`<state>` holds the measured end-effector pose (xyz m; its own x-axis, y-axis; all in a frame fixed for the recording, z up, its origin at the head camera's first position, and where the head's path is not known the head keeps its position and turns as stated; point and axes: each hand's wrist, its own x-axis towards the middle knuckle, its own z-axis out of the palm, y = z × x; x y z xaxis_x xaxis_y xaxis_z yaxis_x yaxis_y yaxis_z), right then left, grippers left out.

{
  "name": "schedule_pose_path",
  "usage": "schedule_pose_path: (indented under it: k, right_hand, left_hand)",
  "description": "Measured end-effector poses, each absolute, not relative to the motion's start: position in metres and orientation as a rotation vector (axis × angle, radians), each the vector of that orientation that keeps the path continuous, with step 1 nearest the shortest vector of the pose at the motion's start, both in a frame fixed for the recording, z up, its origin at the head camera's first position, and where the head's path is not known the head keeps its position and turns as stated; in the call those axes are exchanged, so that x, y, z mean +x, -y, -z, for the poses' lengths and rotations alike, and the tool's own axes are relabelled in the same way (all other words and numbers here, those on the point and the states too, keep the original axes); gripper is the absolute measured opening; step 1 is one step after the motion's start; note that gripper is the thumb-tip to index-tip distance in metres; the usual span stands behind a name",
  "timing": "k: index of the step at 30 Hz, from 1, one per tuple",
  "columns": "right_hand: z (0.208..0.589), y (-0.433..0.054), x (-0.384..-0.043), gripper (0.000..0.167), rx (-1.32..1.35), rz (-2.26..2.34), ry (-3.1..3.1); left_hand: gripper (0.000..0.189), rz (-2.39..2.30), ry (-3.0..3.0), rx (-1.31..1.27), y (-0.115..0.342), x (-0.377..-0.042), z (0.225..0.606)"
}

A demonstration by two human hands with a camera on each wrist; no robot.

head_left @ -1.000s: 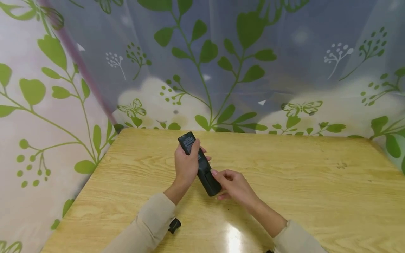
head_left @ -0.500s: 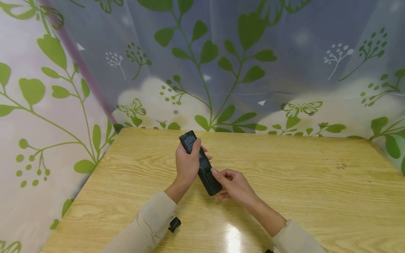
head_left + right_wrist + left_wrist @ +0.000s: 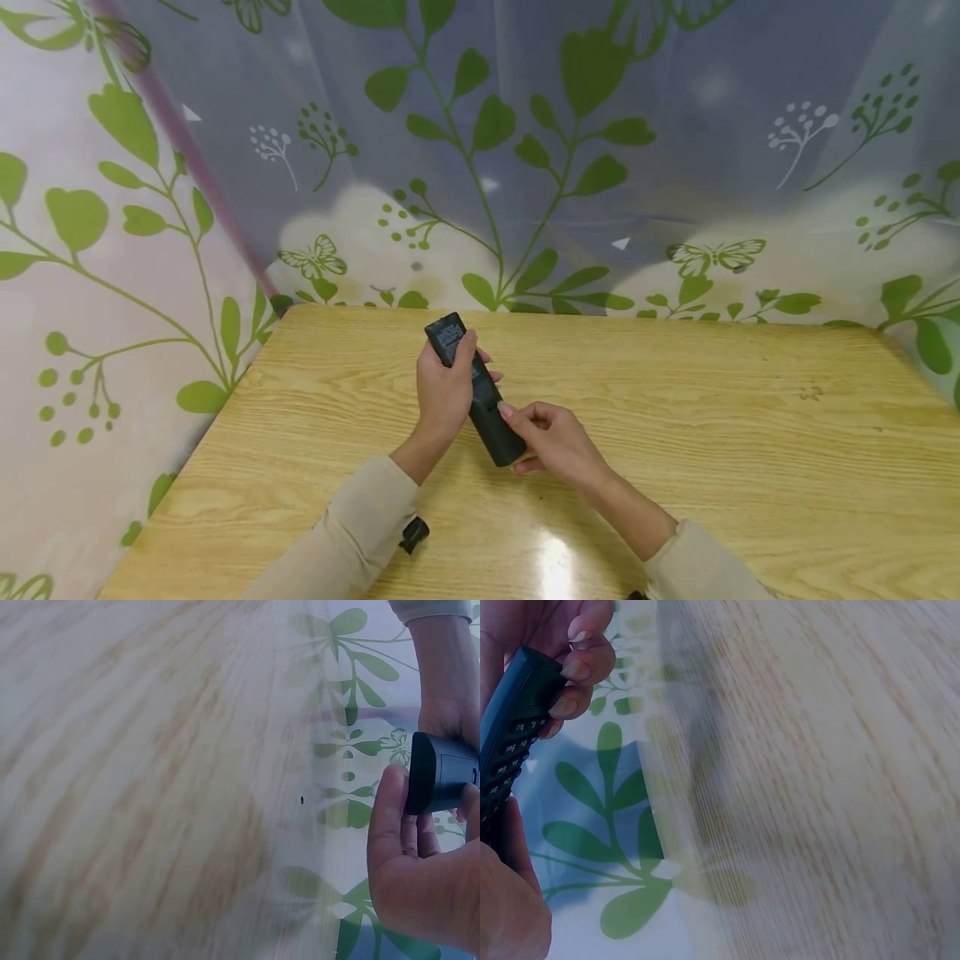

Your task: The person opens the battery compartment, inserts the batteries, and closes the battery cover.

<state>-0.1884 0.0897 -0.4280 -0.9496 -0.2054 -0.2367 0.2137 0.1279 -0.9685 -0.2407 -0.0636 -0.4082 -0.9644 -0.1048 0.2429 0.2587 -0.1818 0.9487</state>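
Observation:
A black remote control (image 3: 501,440) is held slantwise above the table, its back facing up in the head view. My left hand (image 3: 441,396) grips its upper half, thumb lying across the back beside a printed label (image 3: 448,335). At the lower end, the thumb of my right hand (image 3: 562,442) presses by the upper edge of the battery cover (image 3: 495,429), with other fingers around the end. Rows of keys (image 3: 514,754) with pale markings show on the remote's front in the left wrist view. The right wrist view shows its rounded end face (image 3: 424,774).
Beneath the hands spreads a wood-grain table (image 3: 712,450). A curtain (image 3: 675,150) printed with leaves and butterflies hangs behind it and along the left side. A small black piece (image 3: 414,534) shows beside the left sleeve (image 3: 367,504).
Both hands keep their places on the remote control. The remote has tilted very slightly, and the outline of its battery cover shows less strongly now.

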Motion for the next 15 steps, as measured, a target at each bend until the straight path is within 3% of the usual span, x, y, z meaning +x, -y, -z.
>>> schedule_pose_path:
  k: [15]
  right_hand:
    - [0.4240,-0.0883,-0.1805,0.045,-0.164,1.803,-2.340]
  left_hand:
    - [0.029,2.204,1.855,-0.176,0.0657,-0.2395,0.4092]
